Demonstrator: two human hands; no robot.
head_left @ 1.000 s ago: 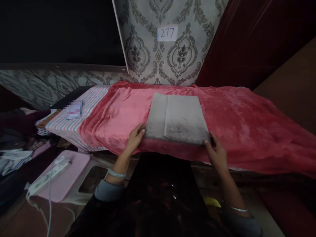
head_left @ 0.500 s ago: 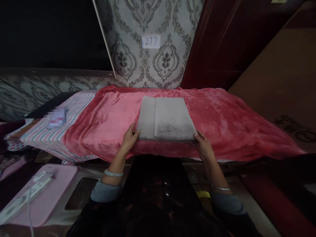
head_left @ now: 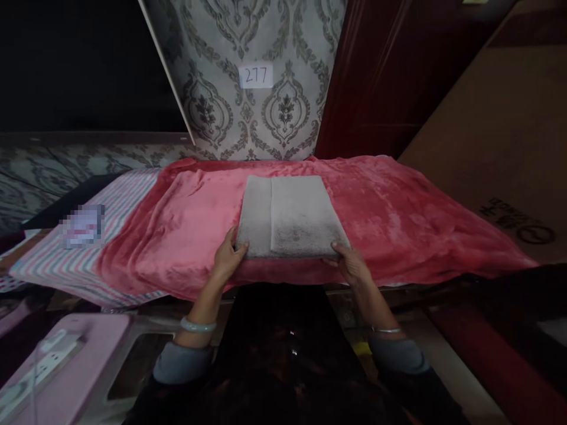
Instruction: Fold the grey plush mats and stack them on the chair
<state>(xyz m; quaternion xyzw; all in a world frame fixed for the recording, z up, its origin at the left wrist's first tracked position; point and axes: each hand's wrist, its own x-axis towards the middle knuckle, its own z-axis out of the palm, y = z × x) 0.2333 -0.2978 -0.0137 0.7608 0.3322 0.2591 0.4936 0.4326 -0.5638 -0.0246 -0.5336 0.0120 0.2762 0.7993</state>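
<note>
A folded grey plush towel [head_left: 296, 215] lies flat on the pink-red blanket [head_left: 376, 206], with a fold line running front to back left of its middle. My left hand [head_left: 228, 257] is at its near left corner, thumb on top and the other fingers along the side. At the near right corner, my right hand [head_left: 352, 262] pinches the towel, thumb above and fingers under the front edge. A bangle circles each wrist.
A striped cloth [head_left: 115, 206] shows at the left, with a blurred packet [head_left: 84, 227] on it. A power strip [head_left: 42, 372] rests on a pink board [head_left: 93, 342] at lower left. A cardboard box [head_left: 496, 147] leans at right; a dark screen [head_left: 88, 65] is upper left.
The view has shifted slightly, moving the scene left. My right hand has slid inward along the towel's near edge, its fingers now under it. My left hand stays at the left corner.
</note>
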